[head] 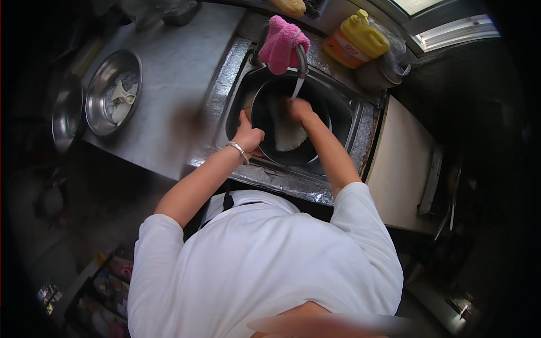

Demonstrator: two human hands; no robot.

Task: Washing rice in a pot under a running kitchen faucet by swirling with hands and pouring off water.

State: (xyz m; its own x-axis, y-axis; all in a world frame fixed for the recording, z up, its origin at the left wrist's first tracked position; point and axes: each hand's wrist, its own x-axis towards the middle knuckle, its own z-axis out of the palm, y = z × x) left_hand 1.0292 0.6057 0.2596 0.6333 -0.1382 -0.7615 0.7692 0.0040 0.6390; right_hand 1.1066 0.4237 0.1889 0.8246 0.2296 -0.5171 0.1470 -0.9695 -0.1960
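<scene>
A dark round pan [270, 148] with a thin, light rim sits in the stainless-steel sink [353, 122]. My left hand [248, 137] grips the pan's left rim, and a silver bangle is on that wrist. Inside the pan, my right hand [301, 110] is under the stream of water from the faucet [302, 61]. Its fingers are blurred, so I cannot tell whether they hold anything. Below it in the pan is a whitish patch [290, 137]; whether it is cloth, food or foam is unclear.
A pink cloth [277, 46] hangs over the faucet. Behind the sink stands a yellow pump jug [359, 40] beside a metal pot [380, 76]. On the left counter [177, 63], a steel bowl [95, 105] holds a white spoon [122, 95]. Another metal bowl [67, 114] is at its left.
</scene>
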